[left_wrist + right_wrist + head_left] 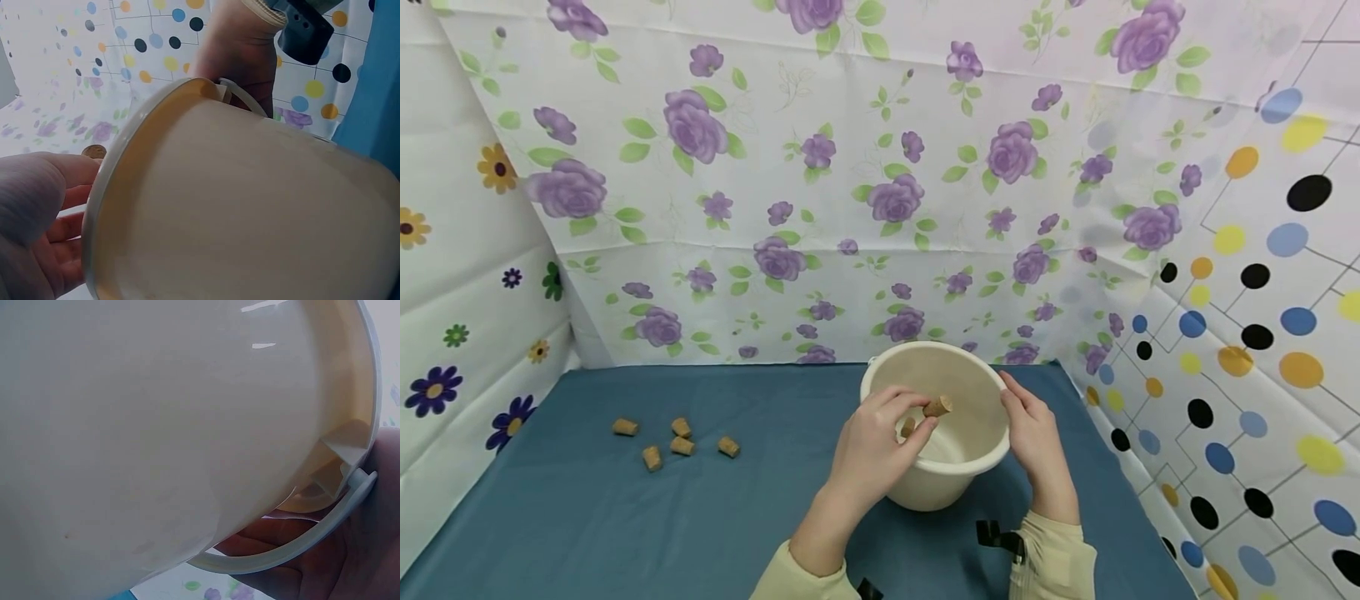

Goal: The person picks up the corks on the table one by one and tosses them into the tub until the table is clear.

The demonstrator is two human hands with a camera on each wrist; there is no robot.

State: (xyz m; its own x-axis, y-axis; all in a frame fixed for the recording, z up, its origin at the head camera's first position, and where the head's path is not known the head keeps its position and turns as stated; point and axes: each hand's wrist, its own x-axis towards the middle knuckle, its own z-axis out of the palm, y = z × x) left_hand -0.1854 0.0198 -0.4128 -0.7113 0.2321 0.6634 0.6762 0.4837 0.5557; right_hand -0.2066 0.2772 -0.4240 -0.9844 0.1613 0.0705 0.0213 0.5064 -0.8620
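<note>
A cream plastic bucket [928,487] stands tilted toward me on the blue cloth. My left hand [876,446] pinches a cork [937,407] between thumb and fingers over the bucket's mouth. Another cork [907,427] shows inside the bucket, partly framed by that hand. On the far side, my right hand [1033,425] grips the rim, thumb at the edge. In the right wrist view the bucket's handle [281,556] arcs down beside the right fingers [269,534]. The left wrist view has the held cork [94,151] just past the rim.
Several loose corks [682,446] lie on the blue cloth [587,517] to the left. A flowered sheet [850,167] hangs behind the table, and a dotted sheet [1262,375] closes off the right side. Dark straps [996,535] sit at the sleeves.
</note>
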